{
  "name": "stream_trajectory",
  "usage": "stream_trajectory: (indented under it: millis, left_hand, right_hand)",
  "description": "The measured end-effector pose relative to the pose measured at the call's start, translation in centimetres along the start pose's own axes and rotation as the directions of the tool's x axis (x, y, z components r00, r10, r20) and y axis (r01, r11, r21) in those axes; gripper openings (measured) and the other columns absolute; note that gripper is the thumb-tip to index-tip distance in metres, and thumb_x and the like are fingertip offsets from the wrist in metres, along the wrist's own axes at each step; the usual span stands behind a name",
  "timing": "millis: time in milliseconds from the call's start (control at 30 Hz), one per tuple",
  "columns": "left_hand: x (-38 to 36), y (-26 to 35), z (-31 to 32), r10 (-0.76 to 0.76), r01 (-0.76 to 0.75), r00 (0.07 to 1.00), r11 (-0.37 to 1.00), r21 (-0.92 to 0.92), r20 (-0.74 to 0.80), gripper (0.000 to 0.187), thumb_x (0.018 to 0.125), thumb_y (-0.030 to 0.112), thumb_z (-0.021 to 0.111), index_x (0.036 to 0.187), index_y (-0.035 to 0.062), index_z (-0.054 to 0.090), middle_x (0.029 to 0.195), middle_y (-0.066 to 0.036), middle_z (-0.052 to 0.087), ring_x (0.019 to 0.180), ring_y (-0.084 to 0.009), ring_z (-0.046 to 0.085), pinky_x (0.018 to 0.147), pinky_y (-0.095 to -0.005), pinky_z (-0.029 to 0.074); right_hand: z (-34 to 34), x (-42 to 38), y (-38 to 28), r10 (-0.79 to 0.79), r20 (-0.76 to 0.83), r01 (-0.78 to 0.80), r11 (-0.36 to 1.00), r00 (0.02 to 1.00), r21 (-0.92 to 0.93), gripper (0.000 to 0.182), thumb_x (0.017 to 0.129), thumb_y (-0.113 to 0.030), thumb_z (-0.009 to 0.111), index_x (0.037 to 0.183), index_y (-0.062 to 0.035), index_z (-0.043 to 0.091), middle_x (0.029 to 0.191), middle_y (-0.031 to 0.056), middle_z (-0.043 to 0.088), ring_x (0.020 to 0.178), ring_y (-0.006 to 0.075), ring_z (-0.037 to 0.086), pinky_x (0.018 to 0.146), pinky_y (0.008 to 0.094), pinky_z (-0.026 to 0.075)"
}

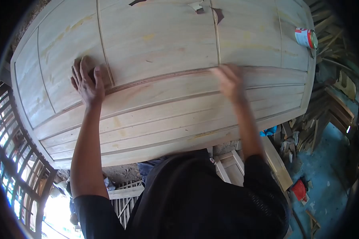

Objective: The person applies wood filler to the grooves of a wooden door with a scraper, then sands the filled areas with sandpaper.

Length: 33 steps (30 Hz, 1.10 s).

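- The door [159, 44] is lying flat in front of the person, and it fills most of the view from left to right.
- The left hand [87, 81] is wide, with its fingers spread, and it rests on the door near the left strip [103, 44].
- The right hand [229, 81] is blurred. Its fingers are bent and close together, at the long ridge [159, 79], just beside the lower end of the right strip [217, 44]. I cannot tell if it holds something.
- Both forearms reach over the near part of the door, where several long lines run from side to side.
- Yellow marks [149, 37] are seen in some places on the pale wood.
- A dark scrap [218, 16] lies across the right strip, and a pale scrap [197, 6] is near it, on the left.
- A red and white can [306, 38] is at the right end of the door, well apart from the right hand.
- Beyond this end there are many wood pieces [327, 24], and a red thing [299, 190] is on the blue floor [323, 171].
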<state>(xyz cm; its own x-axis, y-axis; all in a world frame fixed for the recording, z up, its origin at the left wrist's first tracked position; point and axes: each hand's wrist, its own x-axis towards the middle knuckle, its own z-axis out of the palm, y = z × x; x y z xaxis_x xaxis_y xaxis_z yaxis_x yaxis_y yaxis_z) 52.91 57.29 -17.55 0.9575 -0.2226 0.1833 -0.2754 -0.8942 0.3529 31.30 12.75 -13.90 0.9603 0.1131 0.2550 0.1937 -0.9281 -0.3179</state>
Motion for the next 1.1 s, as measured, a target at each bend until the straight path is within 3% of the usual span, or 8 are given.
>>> stream_trajectory:
  millis: [200,333,633,700,833,867,967,1100]
  left_hand:
    - [-0.2,-0.1,0.3,0.023,-0.023,0.998,1.000,0.011,-0.053,0.059,0.107,0.045,0.055,0.157,0.0159,0.047,0.166,-0.011,0.041,0.156,-0.0336,0.035,0.124,-0.0621,0.021]
    - [-0.2,-0.4,0.5,0.016,-0.015,0.999,0.999,0.031,-0.033,0.060,0.105,0.045,0.057,0.157,0.0151,0.047,0.165,-0.013,0.042,0.155,-0.0367,0.034,0.123,-0.0625,0.021]
    - [0.0,-0.1,0.4,0.008,-0.007,1.000,1.000,0.020,-0.030,0.058,0.106,0.042,0.057,0.156,0.0146,0.048,0.164,-0.012,0.044,0.154,-0.0357,0.035,0.123,-0.0597,0.022]
    - [-0.1,-0.4,0.4,0.030,-0.029,0.999,0.999,0.038,-0.032,0.058,0.106,0.043,0.056,0.155,0.0147,0.048,0.164,-0.011,0.044,0.154,-0.0359,0.035,0.123,-0.0597,0.022]
    - [0.0,0.2,0.0,0.016,-0.017,0.999,1.000,-0.006,-0.029,0.058,0.105,0.042,0.057,0.156,0.0144,0.048,0.163,-0.014,0.044,0.154,-0.0372,0.036,0.123,-0.0602,0.022]
    - [-0.1,0.2,0.2,0.009,-0.009,0.999,1.000,-0.006,-0.033,0.058,0.105,0.042,0.057,0.156,0.0144,0.048,0.163,-0.014,0.044,0.154,-0.0372,0.036,0.123,-0.0602,0.022]
    - [0.0,-0.2,0.4,0.000,0.000,0.999,1.000,0.003,-0.036,0.062,0.101,0.044,0.061,0.154,0.0133,0.050,0.161,-0.015,0.046,0.151,-0.0380,0.038,0.121,-0.0608,0.023]
    - [0.3,0.0,-0.1,0.010,-0.012,0.999,0.998,-0.055,-0.047,0.063,0.098,0.044,0.063,0.152,0.0128,0.051,0.160,-0.015,0.046,0.151,-0.0383,0.038,0.123,-0.0588,0.023]
  right_hand:
    - [-3.4,-3.5,4.6,0.106,-0.025,-0.108,0.981,0.994,-0.164,0.056,0.071,0.011,0.062,0.124,-0.0046,0.075,0.119,0.0158,0.071,0.113,0.0390,0.067,0.099,0.0511,0.055]
    - [-7.1,-4.0,8.3,0.110,0.052,-0.087,0.940,0.993,-0.330,0.039,0.081,0.009,0.068,0.117,-0.0035,0.074,0.114,0.0166,0.072,0.107,0.0377,0.070,0.096,0.0495,0.057]
    - [-8.4,-4.6,9.8,0.036,0.061,-0.018,0.959,0.997,-0.283,0.043,0.081,0.011,0.064,0.119,-0.0054,0.073,0.110,0.0131,0.073,0.106,0.0346,0.070,0.091,0.0486,0.057]
    - [-7.7,-5.2,10.1,0.169,-0.007,-0.165,0.951,0.986,-0.261,0.043,0.082,0.009,0.064,0.120,-0.0074,0.074,0.113,0.0120,0.073,0.109,0.0340,0.069,0.092,0.0477,0.056]
    - [-6.9,-3.3,7.2,0.014,0.071,0.004,0.967,0.997,-0.255,0.045,0.080,0.012,0.061,0.118,-0.0085,0.074,0.116,0.0131,0.072,0.112,0.0350,0.069,0.093,0.0475,0.055]
    - [-7.7,-4.1,8.4,0.116,0.044,-0.098,0.951,0.992,-0.294,0.049,0.075,0.014,0.061,0.117,-0.0082,0.074,0.116,0.0137,0.072,0.112,0.0360,0.068,0.093,0.0477,0.055]
    - [-5.3,-4.9,7.9,0.255,-0.062,-0.263,0.946,0.965,-0.191,0.053,0.072,0.014,0.062,0.118,-0.0084,0.075,0.116,0.0144,0.072,0.113,0.0369,0.067,0.095,0.0488,0.055]
    - [3.1,3.1,-6.7,0.076,0.046,-0.082,0.984,0.996,0.155,0.055,0.071,0.013,0.066,0.121,-0.0111,0.075,0.116,0.0103,0.071,0.112,0.0334,0.067,0.097,0.0466,0.054]
